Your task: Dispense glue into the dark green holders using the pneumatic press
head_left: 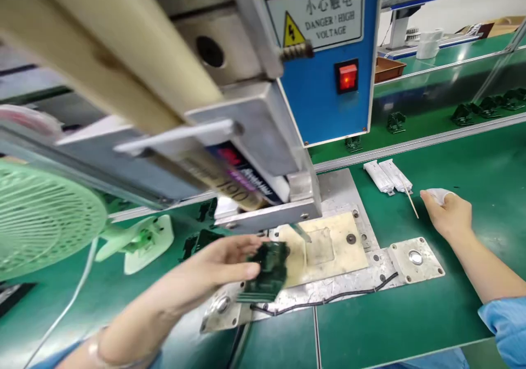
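Nearest, L hand (217,265) has thumb and fingers closed on a dk. green part (269,270), blurred, held tilted at the L end of the pale plate (339,259), contact n/c (cannot tell). R hand (452,215), over the counter (394,314) at R, has fingers curled round a white wad (439,195), prob. a wipe, near two white packets (378,177) and a thin stick (411,202). Step in hand, insp. judgement: handling the part beside the nozzle (301,232); next move calls for a steady L grip and clearance from the tip, w/ further dk. parts (396,122) standing beyond.
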Demonstrator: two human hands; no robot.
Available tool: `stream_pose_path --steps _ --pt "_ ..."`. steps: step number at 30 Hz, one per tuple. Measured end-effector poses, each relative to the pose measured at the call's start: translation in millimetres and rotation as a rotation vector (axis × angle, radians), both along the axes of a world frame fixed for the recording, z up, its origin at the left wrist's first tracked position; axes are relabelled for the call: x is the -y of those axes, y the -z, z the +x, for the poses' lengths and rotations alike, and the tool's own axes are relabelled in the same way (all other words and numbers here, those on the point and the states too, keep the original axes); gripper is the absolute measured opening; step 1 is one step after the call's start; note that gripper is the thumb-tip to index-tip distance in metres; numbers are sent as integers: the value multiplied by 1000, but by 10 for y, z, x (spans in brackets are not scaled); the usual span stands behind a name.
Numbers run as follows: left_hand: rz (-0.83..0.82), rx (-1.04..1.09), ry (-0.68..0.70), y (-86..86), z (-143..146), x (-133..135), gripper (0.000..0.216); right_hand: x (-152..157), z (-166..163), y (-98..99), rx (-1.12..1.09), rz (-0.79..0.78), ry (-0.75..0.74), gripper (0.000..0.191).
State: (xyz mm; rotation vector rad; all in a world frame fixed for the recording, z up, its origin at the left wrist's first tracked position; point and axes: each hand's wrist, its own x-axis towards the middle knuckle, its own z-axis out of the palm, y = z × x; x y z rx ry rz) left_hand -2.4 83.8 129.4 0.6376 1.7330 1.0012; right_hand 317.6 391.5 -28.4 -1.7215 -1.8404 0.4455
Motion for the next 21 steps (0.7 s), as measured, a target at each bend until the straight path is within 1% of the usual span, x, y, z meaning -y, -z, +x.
stream_pose_path --steps 2,3,4,6,8,11,15,18,21 --pt "-40 223 55 135 173 13 61 10 20 3 8 -6 0 55" --pt "-27 311 81 196 261 -17 61 17 30 3 7 -6 0 55" --pt "3 371 103 249 337 -65 59 23 39 0 4 -9 2 56" --pt "70 394 119 324 427 -189 52 33 53 -10 -4 -14 10 56" --pt "122 324 109 372 431 -310 46 36 58 -22 -9 -10 12 56" --pt "208 172 140 453 356 -436 48 23 51 -27 -10 13 2 55" --pt "363 -34 182 617 317 -473 54 -2 43 -11 -19 38 -10 52" --pt "343 -198 227 705 364 -405 58 -11 49 5 -24 49 -11 51" --pt "259 -451 276 698 414 -313 60 -15 55 14 -26 56 -13 51"
